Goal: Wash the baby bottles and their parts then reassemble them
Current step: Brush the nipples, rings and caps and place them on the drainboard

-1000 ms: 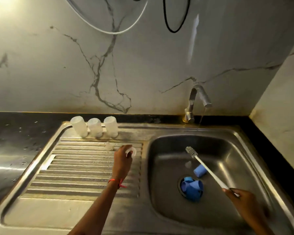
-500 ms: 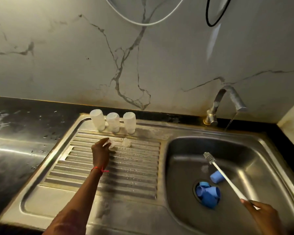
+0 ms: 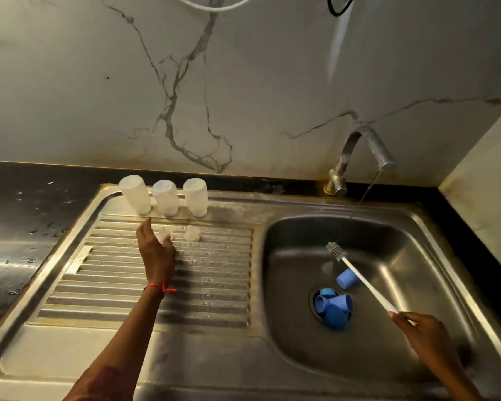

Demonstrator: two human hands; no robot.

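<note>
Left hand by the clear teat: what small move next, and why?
Probably the left hand leaves the clear teat on the drainboard beside the second teat and reaches for a blue cap in the basin, where the right hand holds the brush.

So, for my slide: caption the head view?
Left hand touches a clear teat on the ribbed steel drainboard; right hand holds a white bottle brush over the basin.

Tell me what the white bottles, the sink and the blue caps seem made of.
Three frosted white bottles: probably translucent plastic, matte; light glows through. Ribbed grey sink: likely stainless steel, brushed; streaky reflections. Blue cylindrical caps in the basin: seemingly opaque plastic, smooth; flat even colour.
</note>
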